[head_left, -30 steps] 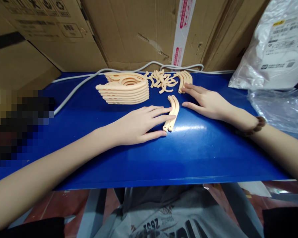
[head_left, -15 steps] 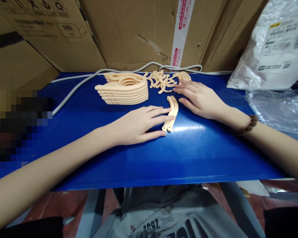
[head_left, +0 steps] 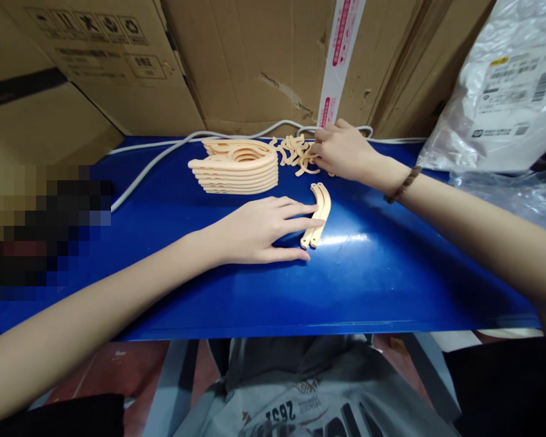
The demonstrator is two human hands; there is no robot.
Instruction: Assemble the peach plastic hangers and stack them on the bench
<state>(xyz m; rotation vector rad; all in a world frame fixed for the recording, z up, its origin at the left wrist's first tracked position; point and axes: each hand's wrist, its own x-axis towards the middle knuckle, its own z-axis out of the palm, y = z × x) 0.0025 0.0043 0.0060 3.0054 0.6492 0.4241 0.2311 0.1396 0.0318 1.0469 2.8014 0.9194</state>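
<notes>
"Where are the hands?"

"The left hand (head_left: 266, 230) lies palm down at the centre of the frame, fingers spread apart. Two of its fingertips rest on two pale curved strips (head_left: 326, 209), lying side by side just right of centre; nothing is gripped there. The thumb is well out from the fingers, near the strips' lower ends."

"And the other?"

"The right hand (head_left: 346, 152) is at the upper centre-right, beside a loose heap of small curved pieces (head_left: 295, 152). Its fingers are bent and their tips hidden, so I can't tell whether they're clamped on anything."

"What else is close?"

"A neat stack of flat pale shapes (head_left: 236, 176), left of the heap, at upper centre, all on a blue tabletop (head_left: 373, 291). A white cable (head_left: 284, 124) runs behind."

"What could go wrong?"

"The heap is tangled, so lifting one piece might drag others along. The strips have only light fingertips on them; a sideways nudge could skew the pair on that glossy surface. A wide sweep leftward could knock the stack."
</notes>
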